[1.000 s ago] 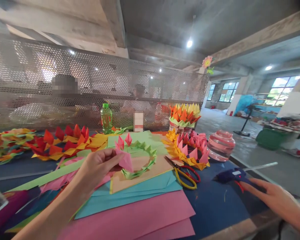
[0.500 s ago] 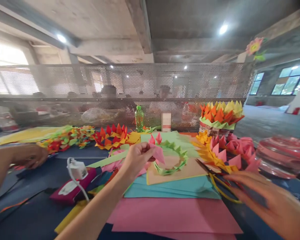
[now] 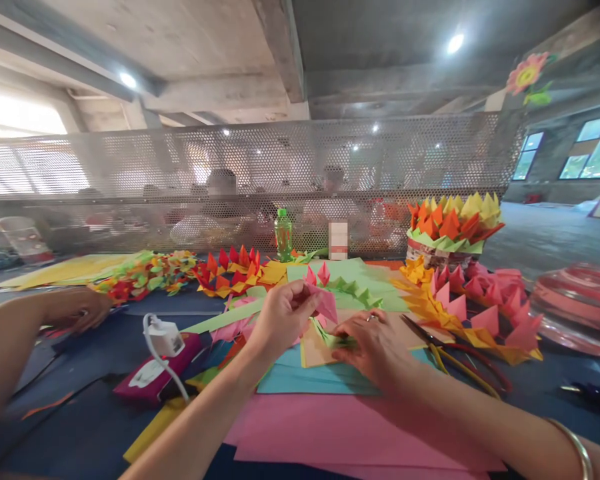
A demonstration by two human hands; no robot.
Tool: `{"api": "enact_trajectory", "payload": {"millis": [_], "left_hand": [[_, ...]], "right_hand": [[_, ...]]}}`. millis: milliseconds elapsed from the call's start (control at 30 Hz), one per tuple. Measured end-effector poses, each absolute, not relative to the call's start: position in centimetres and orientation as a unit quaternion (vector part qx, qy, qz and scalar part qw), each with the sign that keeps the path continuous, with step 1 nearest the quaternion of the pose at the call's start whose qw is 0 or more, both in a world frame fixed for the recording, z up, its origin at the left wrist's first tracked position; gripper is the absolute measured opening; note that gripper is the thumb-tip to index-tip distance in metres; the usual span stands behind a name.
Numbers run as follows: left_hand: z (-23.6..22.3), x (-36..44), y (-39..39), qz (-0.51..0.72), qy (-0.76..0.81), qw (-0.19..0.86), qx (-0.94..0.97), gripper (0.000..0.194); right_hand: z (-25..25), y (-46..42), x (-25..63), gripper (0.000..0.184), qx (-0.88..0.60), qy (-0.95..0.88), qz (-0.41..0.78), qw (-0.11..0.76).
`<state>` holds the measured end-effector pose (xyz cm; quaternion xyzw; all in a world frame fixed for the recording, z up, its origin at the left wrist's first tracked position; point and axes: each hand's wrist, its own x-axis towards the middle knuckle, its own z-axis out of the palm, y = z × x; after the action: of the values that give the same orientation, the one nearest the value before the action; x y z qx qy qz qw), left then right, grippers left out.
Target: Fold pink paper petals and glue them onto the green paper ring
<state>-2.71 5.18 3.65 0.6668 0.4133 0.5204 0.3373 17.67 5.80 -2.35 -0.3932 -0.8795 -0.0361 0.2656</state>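
Note:
My left hand is closed, pinching a folded pink paper piece between thumb and fingers. Two more pink points stand just beyond it at the ring's far left. With its fingers curled, my right hand grips the near side of a green folded-paper ring, covering much of it. The ring rests on tan paper over stacked blue sheets and pink sheets. Scissors lie right of my right hand, their handles partly behind my wrist.
A co-worker's hand is at the left. Nearby sits a purple power strip with a white charger. A green bottle stands before the perforated screen. Orange-and-pink paper petals and a clear red-tinted container are right.
My right hand has moved left from beside the scissors onto the green ring and taken hold of its near side. My left hand still pinches the pink piece. The view has shifted slightly.

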Motion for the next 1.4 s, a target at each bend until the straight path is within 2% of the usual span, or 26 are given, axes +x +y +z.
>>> {"api": "enact_trajectory", "payload": {"millis": [100,300,467,767,833,933,1000,1067,1200,1400], "left_hand": [[3.9,-2.7,4.9,0.514,0.411,0.325,0.680,0.021],[5.0,-2.4,3.4,0.500,0.412,0.306,0.697,0.022],[5.4,-1.7,1.6,0.466,0.423,0.300,0.717,0.019],[5.8,0.1,-0.1,0.306,0.448,0.353,0.762,0.023],[5.7,0.1,0.0,0.292,0.451,0.365,0.761,0.024],[5.1,-0.1,0.1,0.275,0.466,0.362,0.759,0.028],[4.8,-0.2,0.2,0.269,0.483,0.350,0.757,0.027],[4.8,-0.4,0.1,0.270,0.493,0.321,0.762,0.025],[6.0,-0.3,-0.5,0.251,0.488,0.264,0.793,0.024],[7.5,0.7,-1.2,0.203,0.472,0.247,0.821,0.016]], "right_hand": [[-2.9,5.6,17.2,0.003,-0.382,-0.881,-0.032,0.277],[-1.8,1.8,17.6,0.018,-0.305,-0.914,-0.035,0.264],[-1.5,-1.1,19.2,0.012,-0.238,-0.934,-0.066,0.257],[-3.6,-2.8,22.6,0.042,-0.201,-0.906,-0.140,0.345],[-3.4,-2.6,23.2,0.036,-0.230,-0.899,-0.134,0.347],[-3.3,-1.9,23.7,0.016,-0.288,-0.894,-0.089,0.332],[-3.5,-1.6,23.7,0.009,-0.298,-0.895,-0.060,0.326],[-3.9,-1.8,23.5,0.014,-0.298,-0.892,-0.044,0.336],[-3.9,-2.8,22.8,0.037,-0.277,-0.889,-0.079,0.357],[-3.3,-4.1,23.2,0.042,-0.233,-0.900,-0.112,0.351]]}}
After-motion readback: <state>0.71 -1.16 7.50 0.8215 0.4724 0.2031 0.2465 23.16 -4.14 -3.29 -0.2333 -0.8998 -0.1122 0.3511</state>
